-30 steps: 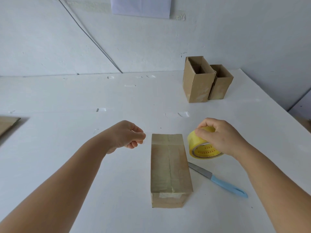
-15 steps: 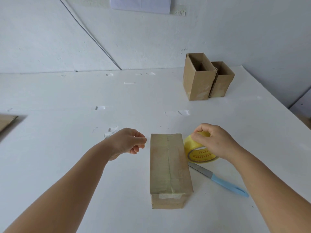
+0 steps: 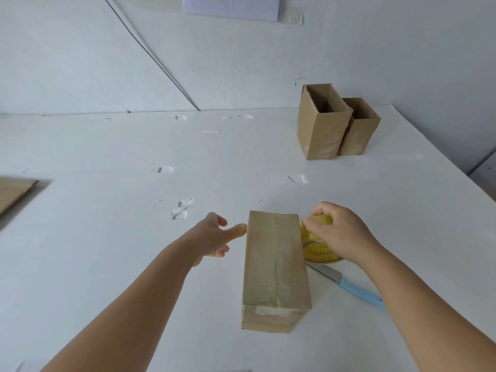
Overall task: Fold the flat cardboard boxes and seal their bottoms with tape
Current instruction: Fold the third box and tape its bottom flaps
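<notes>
A folded brown cardboard box (image 3: 275, 264) stands in the middle of the white table (image 3: 107, 237) with its taped bottom facing up. My left hand (image 3: 217, 237) is just left of the box's far end, its fingers spread and one fingertip at the box's edge. On the box's right side my right hand (image 3: 338, 234) grips a yellow tape roll (image 3: 314, 251), which lies against the box's wall and is partly hidden by the hand.
A knife with a light blue handle (image 3: 357, 289) lies on the table right of the box, under my right forearm. Two open-topped folded boxes (image 3: 335, 124) stand at the back right. Flat cardboard (image 3: 13, 191) lies at the left edge. Tape scraps (image 3: 182, 210) dot the table.
My left hand has uncurled and reached right to the box's far-left edge. My right hand has brought the tape roll left, up against the box.
</notes>
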The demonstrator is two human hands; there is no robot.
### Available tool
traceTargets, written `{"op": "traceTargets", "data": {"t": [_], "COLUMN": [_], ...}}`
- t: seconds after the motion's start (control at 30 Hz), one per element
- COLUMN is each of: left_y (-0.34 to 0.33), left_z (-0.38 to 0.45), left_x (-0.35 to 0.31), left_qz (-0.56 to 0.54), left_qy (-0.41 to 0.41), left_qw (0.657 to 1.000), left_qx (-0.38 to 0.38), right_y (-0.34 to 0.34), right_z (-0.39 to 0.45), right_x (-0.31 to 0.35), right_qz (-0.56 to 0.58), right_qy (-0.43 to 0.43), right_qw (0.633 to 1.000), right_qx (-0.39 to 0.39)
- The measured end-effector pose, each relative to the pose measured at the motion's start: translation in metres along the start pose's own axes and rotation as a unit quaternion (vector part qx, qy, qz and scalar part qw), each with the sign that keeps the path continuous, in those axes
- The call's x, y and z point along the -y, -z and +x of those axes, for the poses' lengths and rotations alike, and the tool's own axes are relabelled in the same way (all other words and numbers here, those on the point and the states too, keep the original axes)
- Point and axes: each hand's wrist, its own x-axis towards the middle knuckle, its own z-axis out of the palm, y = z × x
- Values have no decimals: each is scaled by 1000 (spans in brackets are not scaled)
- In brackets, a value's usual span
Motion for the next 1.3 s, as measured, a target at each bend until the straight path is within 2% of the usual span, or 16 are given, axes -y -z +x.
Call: {"op": "traceTargets", "data": {"t": [0.1,0.13,0.2,0.27,0.37,0.43,0.47,0.53,0.6,0.7,0.87,0.93,1.03,1.1,1.23,1.3], "left_y": [-9,-13,-26,-40,-41,-33,-29,-26,-34,-52,-54,-55,-56,-56,-55,-54], "left_z": [-12,-20,-39,-46,-43,-44,-42,-40,-39,-31,-23,-22,-24,-24,-26,-27], "left_x": [-7,-11,-19,-18,-13,-19,-23,-38,-57,-65,-53,-52,-51,-51,-50,-51], "left_qz": [-36,-68,-127,-152,-149,-67,26,224,323,419,380,363,357,349,350,351], "left_qy": [-102,-139,-176,-156,-118,-121,-152,-260,-344,-339,-350,-353,-346,-347,-327,-321], "left_qw": [987,980,975,975,975,985,987,937,880,843,853,858,863,865,873,875], "left_qx": [-121,-128,-50,44,111,99,49,-65,-53,0,-78,-89,-92,-100,-95,-91], "right_y": [-4,-5,-6,-7,-7,-7,-6,-5,-5,-4,4,2,-3,-2,6,9], "right_z": [-1,-1,-1,-2,-4,-5,-5,-5,-4,-1,1,-1,0,5,15,16], "right_x": [2,2,3,3,2,2,3,6,10,9,-18,-26,-26,-21,-22,-24], "right_qz": [1,1,-1,-14,-22,-21,-20,-22,-32,-30,106,197,304,284,55,15], "right_qy": [2,1,-3,-5,1,4,7,14,27,39,-8,-44,-50,-31,-30,-35], "right_qw": [1000,1000,1000,1000,1000,1000,1000,1000,999,999,993,977,950,958,998,999], "right_qx": [-5,-7,-9,-8,-6,-3,-2,1,2,8,55,72,47,31,25,27]}}
